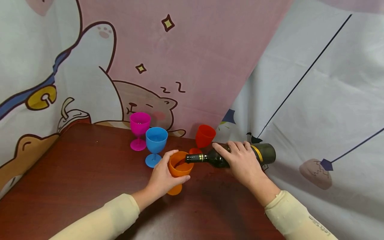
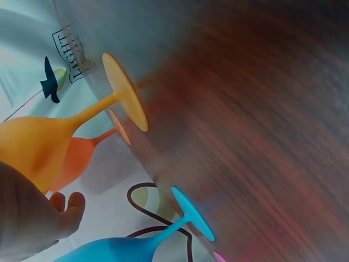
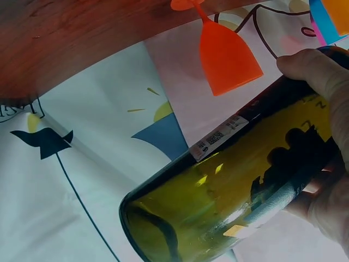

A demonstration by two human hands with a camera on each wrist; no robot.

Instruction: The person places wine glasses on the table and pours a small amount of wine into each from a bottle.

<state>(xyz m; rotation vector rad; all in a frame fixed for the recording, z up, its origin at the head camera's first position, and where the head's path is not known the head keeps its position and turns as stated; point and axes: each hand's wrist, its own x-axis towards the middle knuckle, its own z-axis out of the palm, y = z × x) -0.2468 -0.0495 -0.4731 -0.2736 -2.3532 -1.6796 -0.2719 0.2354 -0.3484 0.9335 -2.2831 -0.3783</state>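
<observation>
My left hand (image 1: pixel 163 176) grips an orange goblet (image 1: pixel 181 171) by its bowl. The goblet's foot (image 2: pixel 125 93) shows in the left wrist view, but whether it touches the table I cannot tell. From the right, my right hand (image 1: pixel 244 165) holds a dark green wine bottle (image 1: pixel 216 158) round its body. The bottle lies nearly level, its mouth at the goblet's right rim. Dark red liquid shows inside the bowl. In the right wrist view, the bottle's base end (image 3: pixel 158 218) is see-through green glass, with a small label near it.
Beyond my left hand stand a blue goblet (image 1: pixel 156 141) and a magenta goblet (image 1: pixel 140 123). A red goblet (image 1: pixel 205 136) stands behind the bottle's neck. All are on a dark brown wooden table (image 1: pixel 75 176). A printed cloth (image 1: pixel 204 60) hangs along the back and right.
</observation>
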